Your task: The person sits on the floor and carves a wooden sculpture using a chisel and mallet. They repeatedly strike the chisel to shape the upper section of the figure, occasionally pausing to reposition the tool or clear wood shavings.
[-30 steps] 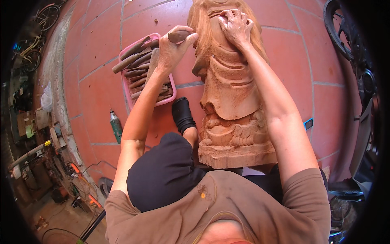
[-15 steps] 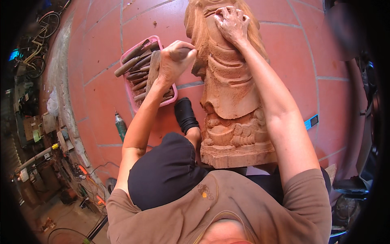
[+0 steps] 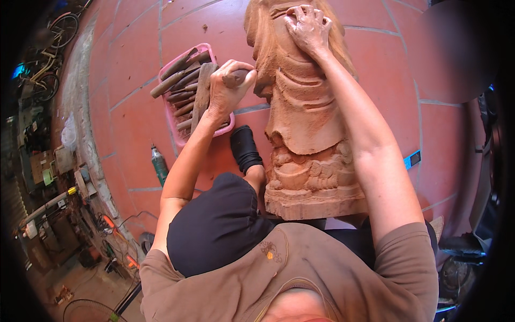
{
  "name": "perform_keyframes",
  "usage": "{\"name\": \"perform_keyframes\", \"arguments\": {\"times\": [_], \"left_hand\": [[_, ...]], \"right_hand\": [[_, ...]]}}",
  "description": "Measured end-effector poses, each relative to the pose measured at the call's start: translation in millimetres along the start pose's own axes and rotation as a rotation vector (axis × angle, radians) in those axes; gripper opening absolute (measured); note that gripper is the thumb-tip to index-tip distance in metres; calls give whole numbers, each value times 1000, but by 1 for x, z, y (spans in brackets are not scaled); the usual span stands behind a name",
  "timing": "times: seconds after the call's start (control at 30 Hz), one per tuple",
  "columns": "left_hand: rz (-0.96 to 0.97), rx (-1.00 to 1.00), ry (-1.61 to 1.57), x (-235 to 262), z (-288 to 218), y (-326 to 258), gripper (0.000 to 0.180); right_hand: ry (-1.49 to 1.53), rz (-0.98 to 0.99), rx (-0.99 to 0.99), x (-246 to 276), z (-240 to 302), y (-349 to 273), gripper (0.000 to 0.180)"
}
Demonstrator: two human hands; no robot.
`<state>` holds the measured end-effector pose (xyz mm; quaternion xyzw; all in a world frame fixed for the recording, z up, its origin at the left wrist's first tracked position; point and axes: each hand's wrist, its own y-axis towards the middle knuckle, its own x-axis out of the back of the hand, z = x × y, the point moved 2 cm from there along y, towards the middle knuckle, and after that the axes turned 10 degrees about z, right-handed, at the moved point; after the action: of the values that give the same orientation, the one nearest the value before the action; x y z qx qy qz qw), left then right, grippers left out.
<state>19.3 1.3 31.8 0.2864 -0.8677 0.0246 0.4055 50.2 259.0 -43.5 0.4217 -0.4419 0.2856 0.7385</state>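
A large wooden statue (image 3: pixel 307 121) lies on the floor in front of me, carved with flowing folds and a rougher base at the near end. My left hand (image 3: pixel 229 88), at its left side, is wrapped round a dark wooden-handled carving tool (image 3: pixel 236 79); the tool's working end is hidden. Farther up the statue, my right hand (image 3: pixel 311 29) presses on the wood with fingers bent and apart, holding nothing. Just left of my left hand sits a pink basket (image 3: pixel 171 121) of wooden-handled tools (image 3: pixel 184 96), with a wooden piece (image 3: pixel 202 94) leaning across it.
A green power tool (image 3: pixel 159 166) stands on the red tiled floor (image 3: pixel 129 129) by my left forearm. My foot in a black sock (image 3: pixel 245 147) is between basket and statue. A blue phone (image 3: pixel 412 160) lies to the right. Bicycles (image 3: pixel 51 64) and cables (image 3: pixel 115 236) line the far left.
My left hand has shifted slightly down and turned, showing more of the handle's end. The right hand has crept slightly farther up the statue.
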Motion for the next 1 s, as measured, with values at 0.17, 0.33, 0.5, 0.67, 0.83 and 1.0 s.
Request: {"name": "perform_keyframes", "arguments": {"times": [0.17, 0.33, 0.5, 0.67, 0.83, 1.0], "left_hand": [[-123, -122, -123, -10, -3, 23, 16], [-64, -329, 6, -27, -6, 44, 24], [-69, -290, -41, -20, -10, 10, 24], [-23, -191, -55, -8, -16, 21, 20], [-86, -280, -92, -26, 0, 45, 20], [-49, -158, -64, -16, -13, 16, 16]], "right_hand": [[119, -147, 6, 11, 15, 0, 24], [119, -124, 17, 10, 12, 1, 25], [5, 3, 2, 2, 1, 1, 29], [133, -122, -14, 10, 14, -1, 26], [97, -103, -1, 13, 14, 1, 26], [-24, 12, -13, -3, -3, 0, 30]]}}
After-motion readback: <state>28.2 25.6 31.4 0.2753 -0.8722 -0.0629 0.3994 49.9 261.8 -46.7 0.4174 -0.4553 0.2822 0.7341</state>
